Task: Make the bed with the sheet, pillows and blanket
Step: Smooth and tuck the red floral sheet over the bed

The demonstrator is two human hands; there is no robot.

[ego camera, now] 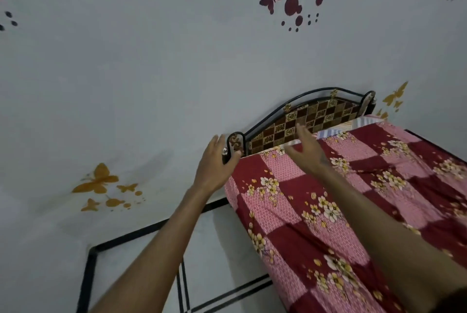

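Observation:
A red and pink checked sheet (316, 201) with cream flowers covers the bed up to the headboard (303, 120), a dark metal frame with brown checked tiles. My left hand (214, 168) grips the headboard's near corner post (235, 142), fingers and thumb curled around it. My right hand (305, 147) hovers over the sheet's top edge by the headboard, its fingers spread and holding nothing. A strip of pale striped cloth (336, 132) shows between sheet and headboard. No pillows or blanket are in view.
A pale wall (151, 72) with maroon and orange butterfly stickers stands behind and left of the bed. White floor (219, 249) with black border lines lies along the bed's left side.

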